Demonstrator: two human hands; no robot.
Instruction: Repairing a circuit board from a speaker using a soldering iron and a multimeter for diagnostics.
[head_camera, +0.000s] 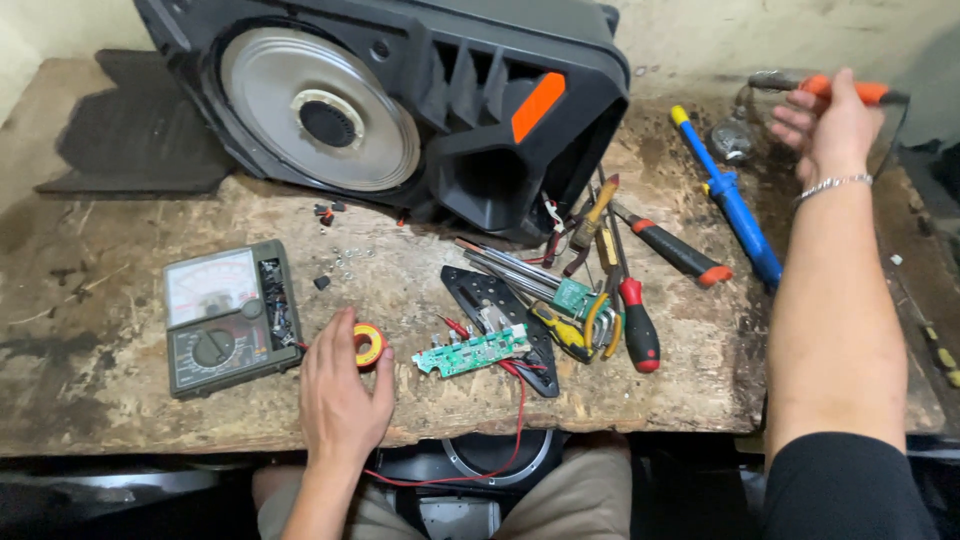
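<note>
The worn wooden table (120, 400) fills most of the frame. Across its upper middle lies the biggest thing, a black speaker housing (480, 110) tipped on its side, with its silver cone (318, 108) facing the camera and an orange flash on the shell. It is opened up: loose small screws (348, 262) lie just below it, and a black triangular cover plate (470, 292) rests at centre frame.

At left of centre sits an analogue multimeter (228, 315). In the middle right is a heap of tools: red-handled screwdrivers (640, 325), pliers and a blue solder sucker (735, 205) lying aslant toward the upper right.

On the cover plate lies a green circuit board (472, 352), out of the housing, with red leads (520, 420) trailing off the near edge of the table. So the strip-down looks done; judging from this, the work on the board itself is what remains, and nothing yet touches it.

The left hand (342, 395), at lower centre, rests on the table with its grip closed loosely round a small yellow and red roll (370, 343), just left of the board. The right hand (832, 125), at the upper right, has its grip closed on the orange handle of a soldering iron (850, 90), held up well away from the board.
</note>
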